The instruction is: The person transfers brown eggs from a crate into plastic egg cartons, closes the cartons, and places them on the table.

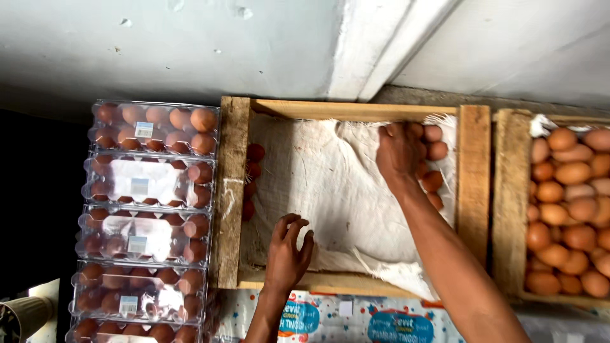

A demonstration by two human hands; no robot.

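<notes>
**Q:** Wooden crate (473, 171) at centre, lined with white cloth (330, 184): where do the hands stand relative to the eggs?

**A:** The right hand (400, 152) rests at the far right corner of the crate, fingers curled over a short column of brown eggs (435, 166) running near-to-far along the right wall. Whether an egg is actually gripped cannot be told; the palm hides it. The left hand (287, 251) lies spread and empty on the cloth by the near rail, well apart from those eggs, so the right hand is plainly the nearer.

**Q:** What bounds the room for moving?

**A:** The crate's right plank stands just beside the eggs; beyond it a second crate (508, 203) holds many loose eggs. A few reddish eggs (253, 171) sit against the left wall. Left of the crate, clear plastic egg cartons (149, 184) lie in a near-to-far row, lids shut. The cloth's middle is bare, giving open room between the hands.
</notes>
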